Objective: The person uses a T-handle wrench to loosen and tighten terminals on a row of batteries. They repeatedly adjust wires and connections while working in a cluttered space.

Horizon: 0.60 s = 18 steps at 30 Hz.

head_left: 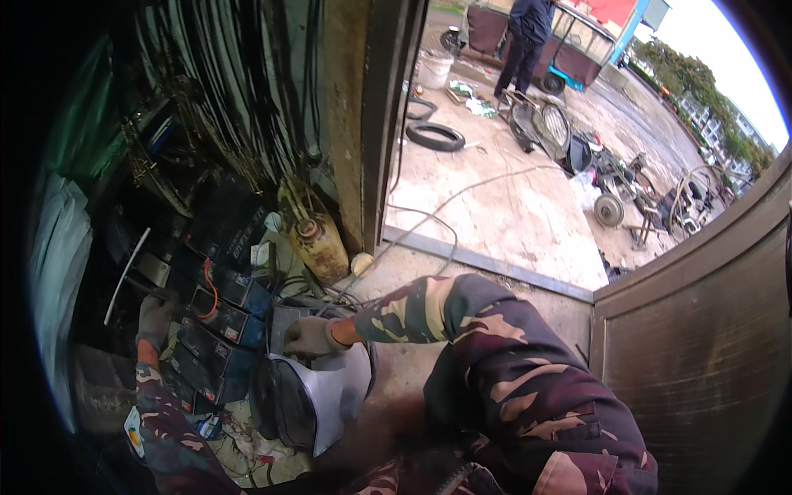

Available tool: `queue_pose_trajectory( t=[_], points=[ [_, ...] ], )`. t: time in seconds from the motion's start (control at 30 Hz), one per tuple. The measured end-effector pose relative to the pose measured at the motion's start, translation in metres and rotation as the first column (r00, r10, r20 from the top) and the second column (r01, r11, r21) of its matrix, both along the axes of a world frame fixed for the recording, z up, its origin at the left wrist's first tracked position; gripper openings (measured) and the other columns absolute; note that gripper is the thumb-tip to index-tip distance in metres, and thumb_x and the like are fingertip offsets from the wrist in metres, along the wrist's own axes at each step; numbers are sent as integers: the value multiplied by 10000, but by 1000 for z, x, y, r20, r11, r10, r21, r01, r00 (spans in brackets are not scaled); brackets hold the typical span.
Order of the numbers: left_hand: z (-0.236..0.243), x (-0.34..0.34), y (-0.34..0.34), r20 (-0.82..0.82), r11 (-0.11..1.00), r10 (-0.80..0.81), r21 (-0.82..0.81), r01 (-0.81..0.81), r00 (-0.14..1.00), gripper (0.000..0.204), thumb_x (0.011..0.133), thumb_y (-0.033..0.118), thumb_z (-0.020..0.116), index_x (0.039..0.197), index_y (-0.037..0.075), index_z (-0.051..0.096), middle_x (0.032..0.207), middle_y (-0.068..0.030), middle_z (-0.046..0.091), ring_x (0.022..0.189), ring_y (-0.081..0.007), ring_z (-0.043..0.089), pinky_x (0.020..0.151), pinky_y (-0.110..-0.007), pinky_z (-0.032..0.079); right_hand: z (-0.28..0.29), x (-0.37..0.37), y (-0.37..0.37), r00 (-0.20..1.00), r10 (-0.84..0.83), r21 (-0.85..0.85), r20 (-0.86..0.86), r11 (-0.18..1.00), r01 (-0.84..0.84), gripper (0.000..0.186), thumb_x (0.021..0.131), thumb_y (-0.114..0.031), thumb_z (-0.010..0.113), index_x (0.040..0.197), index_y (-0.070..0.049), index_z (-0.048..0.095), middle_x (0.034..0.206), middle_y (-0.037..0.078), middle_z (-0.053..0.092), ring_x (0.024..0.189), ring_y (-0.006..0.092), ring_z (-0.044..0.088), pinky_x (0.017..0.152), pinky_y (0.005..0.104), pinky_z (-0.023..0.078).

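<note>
Grey-gloved, the right hand (309, 337) lies curled on the white curved panel (334, 392) by the person's knee; the left hand (155, 318) grips a dark battery (216, 285) (1 of several stacked). Steadying both before shifting seems wise.

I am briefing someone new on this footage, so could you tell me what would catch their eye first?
First, the camouflage sleeve crossing the middle, its gloved right hand resting on a white panel. The gloved left hand reaches into stacked black batteries at left. Beyond, a grimy yellow jug stands by the doorway, with a tyre in the bright yard.
</note>
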<state>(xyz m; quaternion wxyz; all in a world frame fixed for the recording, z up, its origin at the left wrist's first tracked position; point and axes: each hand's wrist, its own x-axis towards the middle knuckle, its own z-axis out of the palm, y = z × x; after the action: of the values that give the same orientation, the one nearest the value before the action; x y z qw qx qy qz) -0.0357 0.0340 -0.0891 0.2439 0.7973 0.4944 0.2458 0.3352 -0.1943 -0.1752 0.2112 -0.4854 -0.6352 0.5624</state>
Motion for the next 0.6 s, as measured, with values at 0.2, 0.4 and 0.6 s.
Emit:
queue_pose_trajectory(
  t=[0.2, 0.4, 0.6],
  points=[
    [7, 18, -16, -167, 966, 234, 146, -211, 958, 269, 949, 249, 696, 922, -19, 708, 841, -198, 714, 771, -324, 718, 638, -436, 508, 6, 3, -6, 1000, -20, -44, -23, 999, 19, 365, 975, -363, 657, 1037, -17, 754, 847, 84, 768, 741, 170, 728, 691, 348, 575],
    [-3, 20, -12, -112, 954, 276, 157, -257, 955, 361, 940, 332, 709, 974, -28, 722, 889, -239, 714, 887, -411, 713, 751, -495, 521, 14, 4, -7, 1000, -29, -37, 6, 999, 30, 316, 958, -325, 663, 1010, -35, 777, 814, 73, 761, 722, 185, 735, 664, 358, 579],
    [0, 22, -9, -86, 971, 167, 188, -148, 982, 344, 932, 304, 690, 996, -32, 727, 866, -223, 718, 835, -381, 714, 735, -479, 526, 16, 6, -5, 996, 50, 135, 77, 989, -60, 361, 979, -413, 651, 1082, -91, 775, 957, 94, 774, 846, 203, 731, 812, 382, 574]
  ],
)
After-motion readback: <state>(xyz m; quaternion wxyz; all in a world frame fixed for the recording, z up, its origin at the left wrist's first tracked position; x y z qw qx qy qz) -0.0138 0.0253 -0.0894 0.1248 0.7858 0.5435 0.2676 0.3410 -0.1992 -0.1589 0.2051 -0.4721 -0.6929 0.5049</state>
